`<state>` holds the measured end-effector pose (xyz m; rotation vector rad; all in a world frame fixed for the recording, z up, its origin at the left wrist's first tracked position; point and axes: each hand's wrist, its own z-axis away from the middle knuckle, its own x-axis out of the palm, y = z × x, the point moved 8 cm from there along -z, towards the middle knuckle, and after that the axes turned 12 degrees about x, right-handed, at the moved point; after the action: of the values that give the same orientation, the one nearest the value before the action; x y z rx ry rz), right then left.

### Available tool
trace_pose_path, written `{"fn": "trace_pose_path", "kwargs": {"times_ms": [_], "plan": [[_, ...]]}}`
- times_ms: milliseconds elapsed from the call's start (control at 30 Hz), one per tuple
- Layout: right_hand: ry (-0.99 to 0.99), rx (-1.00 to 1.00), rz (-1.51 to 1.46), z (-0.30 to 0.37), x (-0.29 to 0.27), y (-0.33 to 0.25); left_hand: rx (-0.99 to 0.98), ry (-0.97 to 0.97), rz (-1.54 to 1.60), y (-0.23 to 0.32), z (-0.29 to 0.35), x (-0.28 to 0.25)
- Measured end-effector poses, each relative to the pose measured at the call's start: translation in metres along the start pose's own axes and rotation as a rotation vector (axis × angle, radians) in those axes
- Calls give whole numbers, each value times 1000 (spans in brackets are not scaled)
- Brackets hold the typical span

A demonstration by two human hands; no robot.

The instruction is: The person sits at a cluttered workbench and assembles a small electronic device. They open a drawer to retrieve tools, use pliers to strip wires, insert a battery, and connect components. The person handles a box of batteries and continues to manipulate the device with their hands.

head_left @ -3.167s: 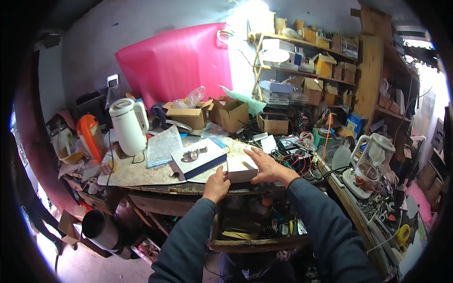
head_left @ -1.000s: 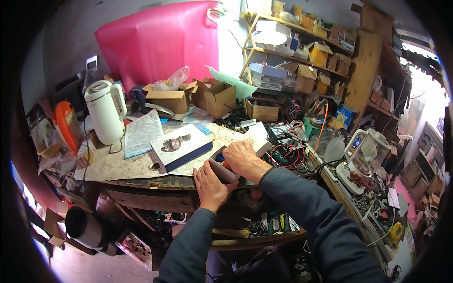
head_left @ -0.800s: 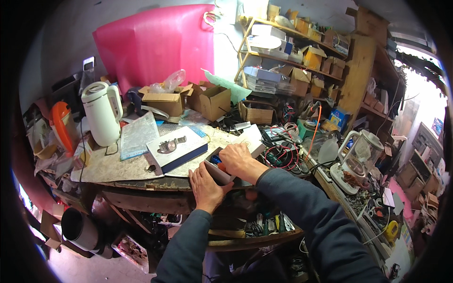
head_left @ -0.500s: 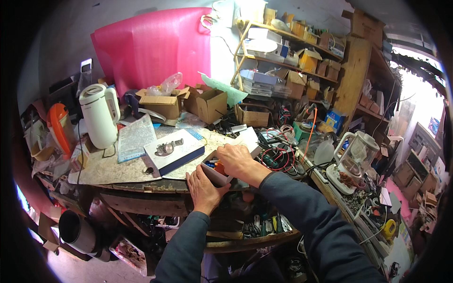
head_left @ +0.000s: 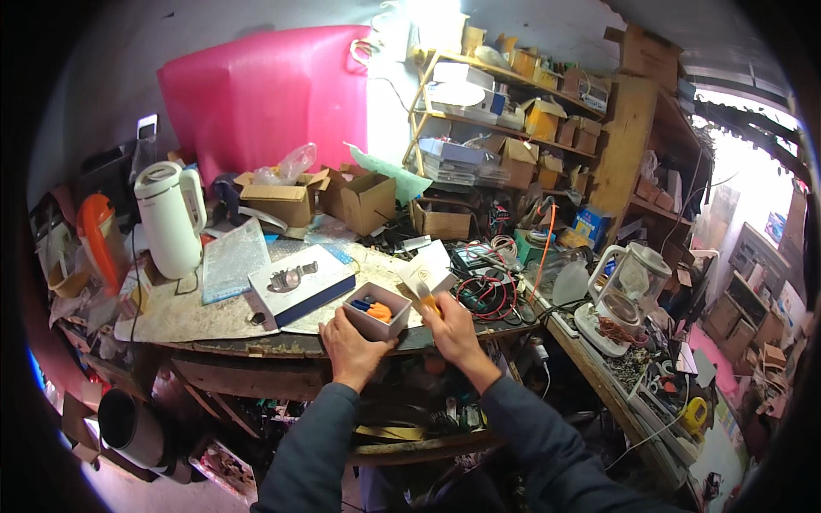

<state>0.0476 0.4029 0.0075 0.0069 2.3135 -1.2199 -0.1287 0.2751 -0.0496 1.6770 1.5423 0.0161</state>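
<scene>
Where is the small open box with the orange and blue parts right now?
In the head view, the small open box sits at the workbench's front edge, centre, held by the left hand, right of the white-and-blue flat box.

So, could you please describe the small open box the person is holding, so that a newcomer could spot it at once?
Start at the big pink sheet on the back wall and come down to the workbench's front edge. There the left hand steadies a small open box. Unlike the brown cartons behind, it is greyish and shows orange and blue pieces inside.
</scene>
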Motion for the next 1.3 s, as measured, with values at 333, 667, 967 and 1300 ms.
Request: {"fn": "trace_pose_path", "kwargs": {"times_ms": [333,667,967,1300], "plan": [[96,132,-117,125,-22,47,-90,-158,4,14,-67,18],[73,197,-169,116,-17,57,162,-254,-449,35,-86,34],[-258,47,-377,125,9,54,630,-800,299,102,49,31],[-221,122,-225,123,8,57,401,-922,271,61,15,7]]}}
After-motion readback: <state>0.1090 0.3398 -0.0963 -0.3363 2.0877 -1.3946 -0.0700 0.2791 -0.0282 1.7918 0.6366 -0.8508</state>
